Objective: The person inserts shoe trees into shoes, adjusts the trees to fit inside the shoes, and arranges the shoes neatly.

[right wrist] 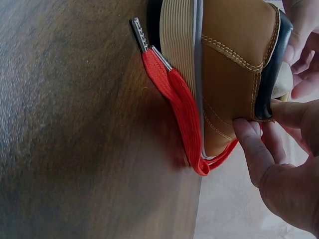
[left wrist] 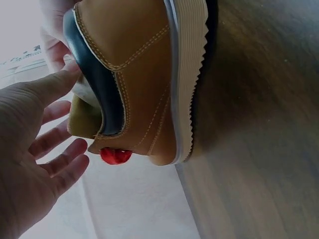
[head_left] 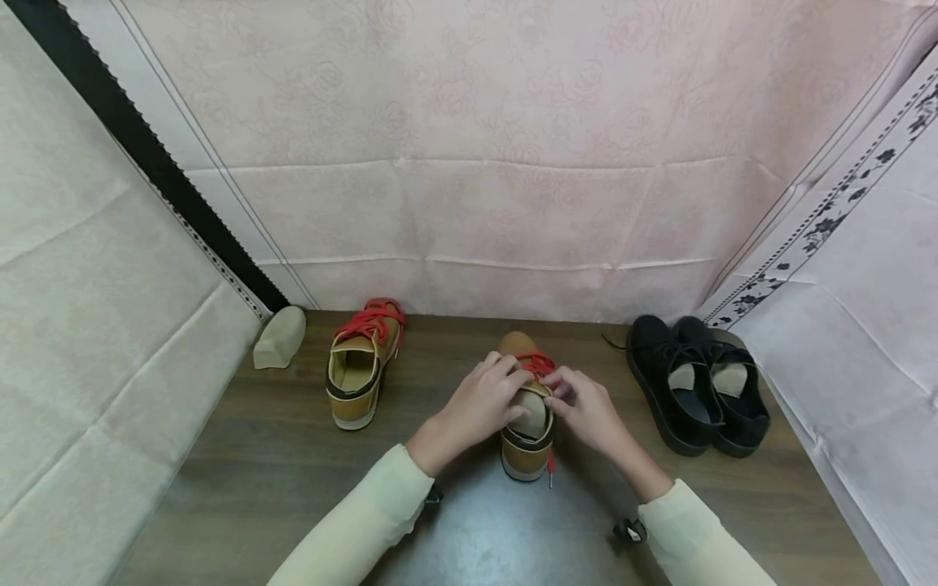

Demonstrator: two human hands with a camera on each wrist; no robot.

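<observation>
Likely light, stiff-soled shoe (head_left: 526, 423); lace (right wrist: 177, 102) limp. Left hand (head_left: 479, 403) open on tongue, right hand (head_left: 586, 411) pinching collar; hold by heel.

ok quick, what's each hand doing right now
Left hand: open, fingers straight, touching the collar of the tan shoe.
Right hand: fingers pinching the shoe's collar edge, red lace hanging loose beside it.

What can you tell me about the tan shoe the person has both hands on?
The tan shoe stands upright on the wooden table, heel toward the person. It looks like suede, with pale stitching, a dark collar, a ribbed light sole and red laces trailing beside the sole. The left hand and right hand touch its opening.
</observation>
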